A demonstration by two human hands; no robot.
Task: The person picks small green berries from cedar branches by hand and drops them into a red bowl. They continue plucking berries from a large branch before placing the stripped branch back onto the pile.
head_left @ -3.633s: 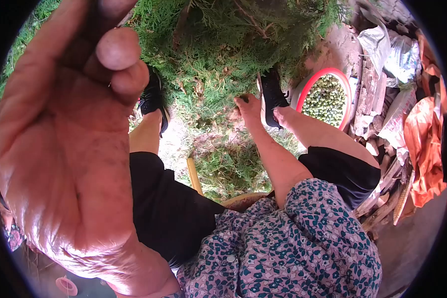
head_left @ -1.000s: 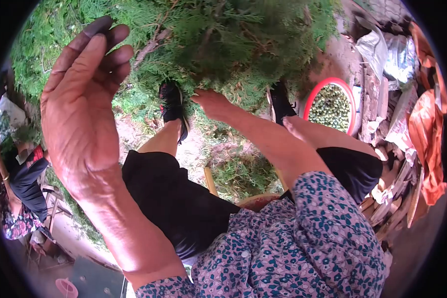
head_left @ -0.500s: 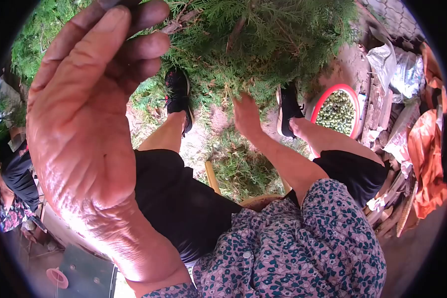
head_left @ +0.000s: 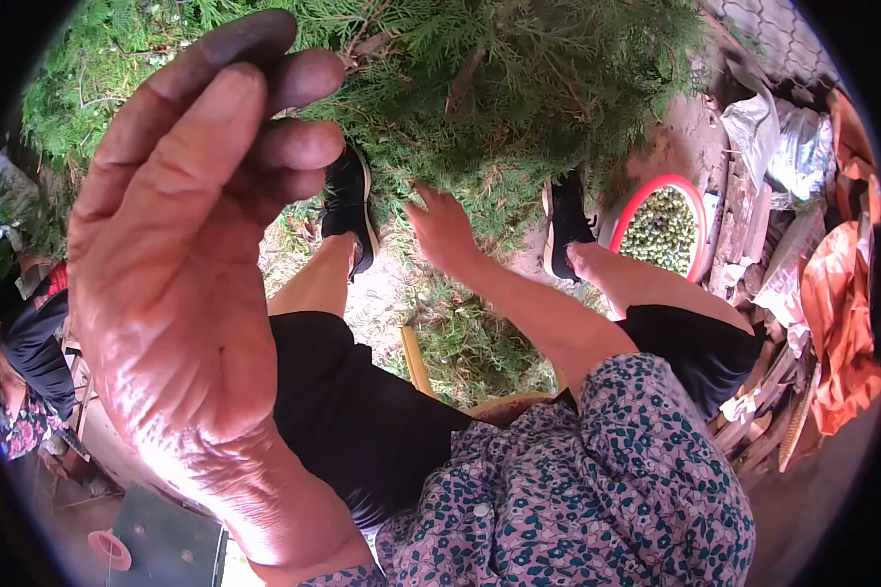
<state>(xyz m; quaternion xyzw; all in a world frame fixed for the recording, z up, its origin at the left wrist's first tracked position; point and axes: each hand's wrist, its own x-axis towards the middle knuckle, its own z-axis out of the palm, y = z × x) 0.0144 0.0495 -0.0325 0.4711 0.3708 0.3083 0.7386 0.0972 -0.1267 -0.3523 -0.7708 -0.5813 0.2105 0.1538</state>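
Observation:
My left hand [head_left: 181, 264] is raised very close to the camera, palm in view. Its fingers curl loosely, with dark-stained tips, and nothing shows in it. Lower down, my right hand [head_left: 442, 230] reaches between my feet, its fingers apart at the edge of the leafy green branches [head_left: 519, 88]. Whether its fingertips touch a sprig is hard to make out. These branches look like a flat-leaved conifer and lie heaped in front of my shoes. To the right stands a red-rimmed basin [head_left: 701, 210] holding many small round green pieces.
Loose clippings [head_left: 480, 342] cover the ground between my legs. Beyond the basin, at right, lie wood pieces [head_left: 744, 225], clear plastic bags [head_left: 803, 147] and an orange sheet [head_left: 837, 323]. Another person's dark clothing [head_left: 39, 342] shows at far left, above a green board [head_left: 166, 538].
My right hand has moved left and slightly down along the branches, and its fingers have spread from a pinch. My left hand has shifted slightly down and right in view.

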